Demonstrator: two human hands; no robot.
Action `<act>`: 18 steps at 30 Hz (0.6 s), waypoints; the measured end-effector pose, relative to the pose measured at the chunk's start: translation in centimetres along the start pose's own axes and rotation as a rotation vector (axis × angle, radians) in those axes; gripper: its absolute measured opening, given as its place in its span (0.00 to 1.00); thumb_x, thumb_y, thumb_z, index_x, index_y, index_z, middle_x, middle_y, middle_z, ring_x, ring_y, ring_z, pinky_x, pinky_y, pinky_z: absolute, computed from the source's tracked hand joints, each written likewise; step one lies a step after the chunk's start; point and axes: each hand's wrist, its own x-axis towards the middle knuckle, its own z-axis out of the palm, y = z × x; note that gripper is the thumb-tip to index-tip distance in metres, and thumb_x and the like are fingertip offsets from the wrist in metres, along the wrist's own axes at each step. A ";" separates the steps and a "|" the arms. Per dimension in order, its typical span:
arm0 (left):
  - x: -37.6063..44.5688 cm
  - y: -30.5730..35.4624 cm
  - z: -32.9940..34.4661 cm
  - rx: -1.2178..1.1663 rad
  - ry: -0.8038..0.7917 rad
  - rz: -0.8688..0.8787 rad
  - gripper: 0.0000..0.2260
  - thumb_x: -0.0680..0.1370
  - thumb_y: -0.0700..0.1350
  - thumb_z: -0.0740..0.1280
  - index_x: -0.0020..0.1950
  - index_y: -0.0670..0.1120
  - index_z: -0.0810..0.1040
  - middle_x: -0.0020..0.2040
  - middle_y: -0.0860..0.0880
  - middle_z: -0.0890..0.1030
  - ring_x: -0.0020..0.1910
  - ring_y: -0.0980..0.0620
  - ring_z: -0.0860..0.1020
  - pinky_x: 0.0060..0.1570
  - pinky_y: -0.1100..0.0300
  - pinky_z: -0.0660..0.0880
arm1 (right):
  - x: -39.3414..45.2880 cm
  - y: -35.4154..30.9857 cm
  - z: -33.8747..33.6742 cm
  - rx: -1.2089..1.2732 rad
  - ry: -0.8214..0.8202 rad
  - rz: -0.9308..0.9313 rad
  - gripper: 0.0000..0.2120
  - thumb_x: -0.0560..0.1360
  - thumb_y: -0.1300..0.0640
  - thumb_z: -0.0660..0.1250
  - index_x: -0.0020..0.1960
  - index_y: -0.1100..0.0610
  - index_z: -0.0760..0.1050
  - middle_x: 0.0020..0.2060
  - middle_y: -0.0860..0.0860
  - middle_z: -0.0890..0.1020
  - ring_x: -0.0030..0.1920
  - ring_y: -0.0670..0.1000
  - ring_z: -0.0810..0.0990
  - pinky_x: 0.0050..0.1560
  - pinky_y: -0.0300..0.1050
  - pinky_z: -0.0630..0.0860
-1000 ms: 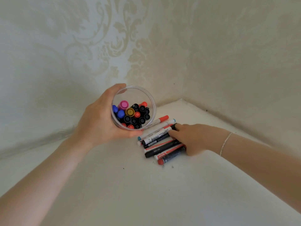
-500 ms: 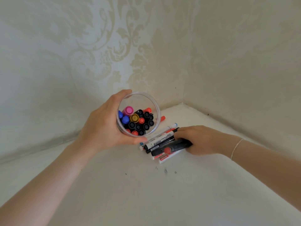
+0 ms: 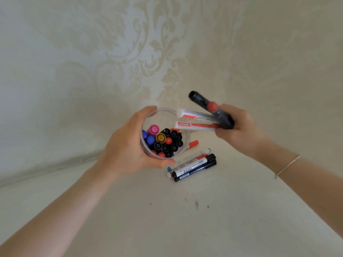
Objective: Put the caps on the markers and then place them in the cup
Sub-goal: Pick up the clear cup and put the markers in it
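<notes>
in a corner of pale patterned wallpaper (image 3: 130, 52), over a cream surface (image 3: 167, 229) where markers (image 3: 193, 165) are lying, the left hand (image 3: 126, 147) is gripping a clear cup (image 3: 182, 125) while the right hand (image 3: 239, 127) is clutching several markers (image 3: 196, 125) above its rim.

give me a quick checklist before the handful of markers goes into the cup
1. Cup steadied: ok, left hand grips its side.
2. Bundle of markers held: ok, right hand grips several at once.
3. Bundle aimed at the opening: not ok, the markers splay apart, the black one pointing up and away.
4. Room in the cup: ok, a gap shows on its far side.
5. Caps on the held markers: cannot tell, blurred.
6. Nothing left behind: not ok, more markers lie on the table.
</notes>
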 end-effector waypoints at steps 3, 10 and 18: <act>0.0 0.6 0.2 0.028 -0.019 -0.010 0.51 0.49 0.68 0.75 0.69 0.65 0.58 0.59 0.73 0.69 0.53 0.66 0.72 0.53 0.66 0.69 | 1.2 -2.0 0.3 -0.335 0.070 -0.242 0.06 0.62 0.62 0.61 0.36 0.53 0.69 0.31 0.47 0.67 0.33 0.53 0.70 0.32 0.49 0.68; 0.1 0.5 0.3 0.017 0.029 -0.032 0.47 0.51 0.65 0.77 0.67 0.61 0.63 0.47 0.69 0.73 0.45 0.72 0.73 0.42 0.74 0.67 | 0.9 -3.9 2.3 -0.746 0.288 -0.414 0.09 0.61 0.61 0.57 0.39 0.58 0.73 0.35 0.53 0.72 0.28 0.53 0.64 0.26 0.32 0.49; 0.3 0.3 0.4 -0.046 0.075 -0.051 0.55 0.48 0.71 0.73 0.71 0.62 0.54 0.60 0.74 0.68 0.56 0.68 0.72 0.57 0.65 0.70 | 1.0 -4.0 3.0 -0.963 0.323 -0.529 0.06 0.60 0.65 0.58 0.34 0.56 0.70 0.29 0.51 0.70 0.26 0.52 0.63 0.26 0.39 0.53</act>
